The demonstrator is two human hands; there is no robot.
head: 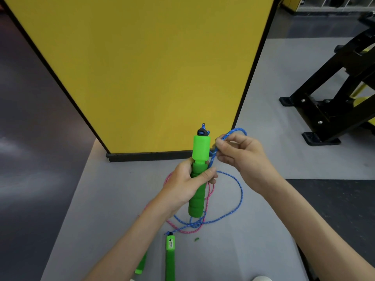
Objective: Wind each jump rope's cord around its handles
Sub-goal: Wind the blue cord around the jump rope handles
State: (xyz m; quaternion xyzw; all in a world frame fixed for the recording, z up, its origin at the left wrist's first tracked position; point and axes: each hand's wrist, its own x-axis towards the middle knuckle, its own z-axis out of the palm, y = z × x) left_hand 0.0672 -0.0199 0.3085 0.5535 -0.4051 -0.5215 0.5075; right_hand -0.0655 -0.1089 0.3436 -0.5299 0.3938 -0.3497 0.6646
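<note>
The person's left hand [189,180] was wrapped around a green handle [199,171] and held it upright above the grey mat [113,179], thumb laid across the foam grip. A black cap with a knot of blue cord [241,191] sat at the handle's top end. The right hand [243,157] was pinched closed on a loop of that same blue cord just beside the handle's upper section, the loop arching over the fingers.

Three green handles could be counted in all: the one held, a second handle [170,258] lying on the mat near the bottom edge, and a third handle [141,265] partly hidden under the left forearm. Whether the held piece was one handle or two pressed together could not be told.

Two cords showed. The blue one dropped from the right hand, swung in a wide curve to the right and ran down to the mat below the held handle. A pink cord [189,232] lay tangled with it there and ran up behind the left hand. Neither cord was wound on any handle.

Behind stood one yellow panel [142,67] and, to the right, a black metal frame [334,94].
</note>
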